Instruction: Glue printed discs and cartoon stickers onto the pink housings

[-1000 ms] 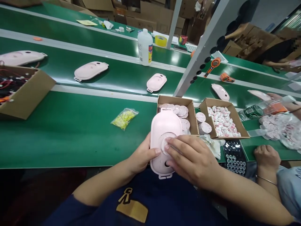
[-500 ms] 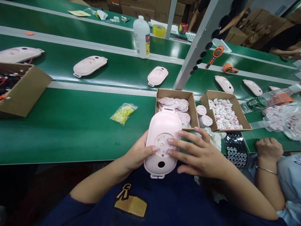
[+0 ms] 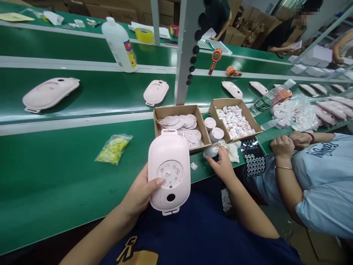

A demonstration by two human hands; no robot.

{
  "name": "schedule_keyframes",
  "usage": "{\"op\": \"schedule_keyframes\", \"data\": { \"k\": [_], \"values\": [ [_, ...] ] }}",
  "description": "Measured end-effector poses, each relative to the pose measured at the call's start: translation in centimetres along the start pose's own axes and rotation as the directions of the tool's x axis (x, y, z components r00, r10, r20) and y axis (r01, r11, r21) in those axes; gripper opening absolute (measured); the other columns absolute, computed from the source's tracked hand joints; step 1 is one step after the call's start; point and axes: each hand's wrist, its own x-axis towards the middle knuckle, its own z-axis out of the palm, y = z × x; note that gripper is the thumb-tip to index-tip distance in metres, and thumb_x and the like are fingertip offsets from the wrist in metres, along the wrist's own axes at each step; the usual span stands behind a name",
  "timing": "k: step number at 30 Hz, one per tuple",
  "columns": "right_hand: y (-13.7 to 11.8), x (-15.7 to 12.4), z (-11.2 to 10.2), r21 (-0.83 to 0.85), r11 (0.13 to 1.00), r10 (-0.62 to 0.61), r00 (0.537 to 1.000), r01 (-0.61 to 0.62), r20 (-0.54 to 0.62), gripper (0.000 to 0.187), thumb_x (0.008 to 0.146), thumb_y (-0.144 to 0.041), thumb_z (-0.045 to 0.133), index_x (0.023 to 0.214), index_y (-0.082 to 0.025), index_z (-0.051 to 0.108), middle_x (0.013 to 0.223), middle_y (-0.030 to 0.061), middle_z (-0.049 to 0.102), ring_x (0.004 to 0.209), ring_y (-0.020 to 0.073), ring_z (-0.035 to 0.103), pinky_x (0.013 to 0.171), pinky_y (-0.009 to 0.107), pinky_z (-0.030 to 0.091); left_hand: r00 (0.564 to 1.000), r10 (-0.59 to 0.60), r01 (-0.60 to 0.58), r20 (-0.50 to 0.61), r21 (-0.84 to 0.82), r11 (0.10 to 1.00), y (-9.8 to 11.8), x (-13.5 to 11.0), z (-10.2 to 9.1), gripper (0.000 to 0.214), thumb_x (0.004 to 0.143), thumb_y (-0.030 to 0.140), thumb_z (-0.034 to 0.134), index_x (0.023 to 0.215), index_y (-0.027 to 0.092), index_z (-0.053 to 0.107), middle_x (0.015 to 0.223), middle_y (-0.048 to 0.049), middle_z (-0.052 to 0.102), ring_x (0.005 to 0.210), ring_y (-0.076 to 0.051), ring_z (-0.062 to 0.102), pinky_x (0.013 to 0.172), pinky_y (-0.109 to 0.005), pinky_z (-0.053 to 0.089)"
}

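Observation:
My left hand [image 3: 140, 193] grips a pink oval plastic shell [image 3: 168, 171] by its left side, thumb resting on the round printed sticker [image 3: 170, 174] on its face. A dark hole sits below the sticker. My right hand [image 3: 221, 164] reaches to the right, fingers pinched on a small pale bundle [image 3: 211, 151] beside a white cloth [image 3: 234, 151], just in front of a cardboard box of round stickers [image 3: 179, 123]. A tiny cat-face piece [image 3: 193, 166] lies on the green table between shell and hand.
A second box of small printed pieces [image 3: 234, 119], two sticker rolls [image 3: 213, 129], a black sheet of dots [image 3: 253, 162] and a yellow bag [image 3: 113, 148] lie nearby. Pink shells [image 3: 49, 94] ride the belt behind. A co-worker's arms [image 3: 286, 147] rest at right. A grey post [image 3: 184, 55] stands behind the boxes.
My right hand left the shell's sticker and moved right to the bundle by the cloth. The view swung rightwards; the shell stays in my left hand.

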Motion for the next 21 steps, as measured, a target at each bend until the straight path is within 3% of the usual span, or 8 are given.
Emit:
{"op": "schedule_keyframes", "data": {
  "k": [3,5,10,16,21],
  "values": [
    [-1.7,0.2,-1.6,0.097,0.992,-0.084,0.996,0.081,0.028,0.031,0.088,-0.035,0.062,0.115,-0.022,0.057,0.122,0.013,0.062,0.117,0.0275,0.059,0.101,0.046,0.047,1.0,0.002,-0.002,0.003,0.029,1.0,-0.1,-0.4,0.1,0.063,0.063,0.034,0.085,0.119,0.016,0.062,0.108,-0.0153,0.075,0.093,-0.033,0.071,0.075,-0.037,0.059],
    [-3.1,0.0,-3.6,0.15,0.97,-0.209,0.971,0.191,0.115,0.037,0.088,-0.032,0.064,0.123,-0.024,0.054,0.123,0.0105,0.064,0.114,0.0257,0.062,0.098,0.043,0.049,1.0,0.03,-0.03,0.003,0.063,0.998,-0.1,-0.8,0.2,0.062,0.064,0.034,0.084,0.12,0.017,0.062,0.111,-0.0147,0.074,0.098,-0.033,0.07,0.081,-0.039,0.058],
    [-6.8,0.1,-7.7,0.082,0.865,-0.494,0.81,0.495,0.316,0.051,0.088,-0.04,0.066,0.135,-0.025,0.052,0.1,0.007,0.067,0.087,0.023,0.062,0.078,0.038,0.051,0.986,0.161,-0.165,0.037,0.202,0.965,0.1,-1.5,0.4,0.059,0.068,0.027,0.08,0.123,0.017,0.062,0.117,-0.0124,0.072,0.106,-0.033,0.067,0.092,-0.043,0.054],
    [-9.9,0.4,-8.8,-0.052,0.751,-0.566,0.681,0.659,0.465,0.041,0.09,-0.029,0.064,0.128,-0.018,0.057,0.084,0.0061,0.063,0.076,0.0218,0.055,0.07,0.038,0.045,0.946,0.28,-0.322,0.165,0.371,0.871,0.5,-2.1,0.3,0.054,0.07,0.016,0.07,0.124,0.017,0.065,0.114,-0.0103,0.072,0.101,-0.032,0.067,0.089,-0.04,0.054],
    [-10.5,0.6,-8.9,-0.098,0.724,-0.566,0.669,0.683,0.482,0.034,0.091,-0.027,0.059,0.125,-0.02,0.059,0.079,0.005,0.062,0.074,0.022,0.053,0.07,0.038,0.043,0.92,0.326,-0.389,0.217,0.421,0.819,0.6,-2.4,0.2,0.053,0.072,0.014,0.067,0.125,0.017,0.065,0.112,-0.0107,0.073,0.097,-0.031,0.068,0.086,-0.039,0.055]
  ]
}}
